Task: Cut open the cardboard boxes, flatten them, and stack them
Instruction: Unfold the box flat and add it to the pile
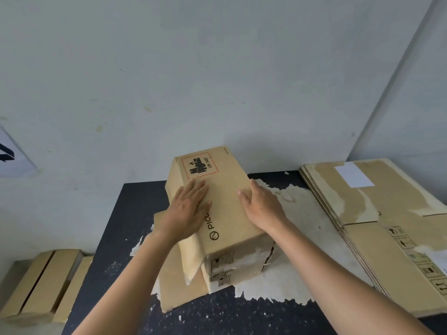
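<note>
Left hand (191,206): fingers straight, together, pressing tan rectangular cardboard box (228,209) flat.
Right hand (262,205): braces box edge; finger state can't tell.
</note>
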